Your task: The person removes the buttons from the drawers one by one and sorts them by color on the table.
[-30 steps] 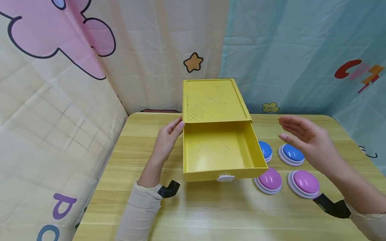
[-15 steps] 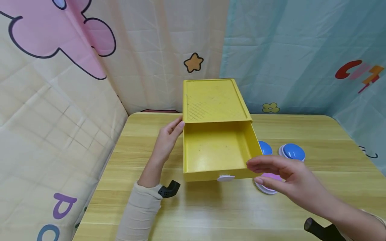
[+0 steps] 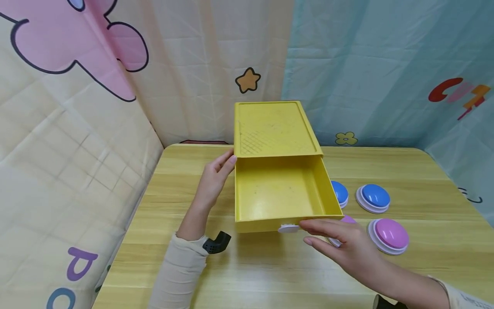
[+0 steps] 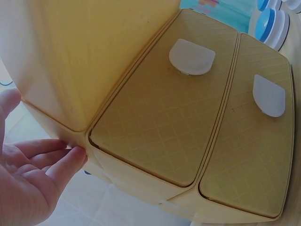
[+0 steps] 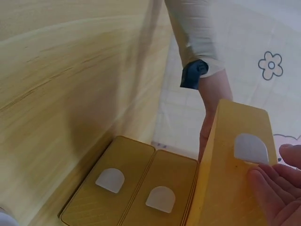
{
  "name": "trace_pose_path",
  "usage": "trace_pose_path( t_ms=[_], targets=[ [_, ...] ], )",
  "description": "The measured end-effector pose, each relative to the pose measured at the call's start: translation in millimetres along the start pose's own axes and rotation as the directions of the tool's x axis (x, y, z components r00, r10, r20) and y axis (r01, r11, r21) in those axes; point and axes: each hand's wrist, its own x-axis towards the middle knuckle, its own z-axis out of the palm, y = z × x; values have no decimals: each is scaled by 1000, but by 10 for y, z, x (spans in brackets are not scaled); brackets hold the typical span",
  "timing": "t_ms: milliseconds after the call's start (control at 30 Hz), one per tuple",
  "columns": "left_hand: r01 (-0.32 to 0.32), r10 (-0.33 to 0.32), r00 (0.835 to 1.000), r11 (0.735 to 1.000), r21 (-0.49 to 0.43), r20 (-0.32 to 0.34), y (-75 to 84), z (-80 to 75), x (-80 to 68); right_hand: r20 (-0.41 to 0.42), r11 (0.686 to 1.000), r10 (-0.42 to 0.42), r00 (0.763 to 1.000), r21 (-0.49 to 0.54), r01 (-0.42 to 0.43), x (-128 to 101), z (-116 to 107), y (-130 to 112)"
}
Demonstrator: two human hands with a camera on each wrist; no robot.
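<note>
A yellow drawer cabinet [image 3: 272, 128] stands on the table with its top drawer [image 3: 278, 189] pulled far out; nothing lies inside. My left hand [image 3: 211, 179] rests its fingertips against the cabinet's left side near the front edge, thumb apart from the fingers in the left wrist view. At the drawer front, my right hand [image 3: 347, 243] has its extended fingers right by the white handle [image 3: 288, 228], thumb below them. In the right wrist view those fingertips lie at the handle's edge. Two lower drawers, each with a white handle [image 5: 161, 199], are closed.
To the right of the cabinet are blue push buttons [image 3: 373, 197] and pink push buttons [image 3: 391, 235] on white bases, some partly hidden by the drawer and my right hand. A printed curtain [image 3: 208, 86] hangs behind and beside the wooden table [image 3: 185, 163].
My right hand has come from above the blue buttons, leftward and toward me, to the drawer's handle. My left hand and the cabinet have stayed in place.
</note>
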Motion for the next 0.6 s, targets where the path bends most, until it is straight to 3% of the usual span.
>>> trace_pose_path(
  t_ms=[133, 333, 467, 600],
  targets=[
    [-9, 9, 1000, 1000, 2, 7, 6, 3, 2, -83, 988, -154, 985, -29, 152, 43, 85, 77],
    [-7, 7, 1000, 1000, 11, 5, 5, 6, 0, -120, 957, -257, 959, -166, 236, 111, 136, 126],
    [2, -2, 1000, 1000, 15, 1, 6, 7, -8, -100, 945, -232, 968, -260, 200, 160, 127, 151],
    [12, -12, 1000, 1000, 17, -3, 4, 7, -10, -69, 960, -153, 986, -247, 132, 216, 108, 218]
  ],
)
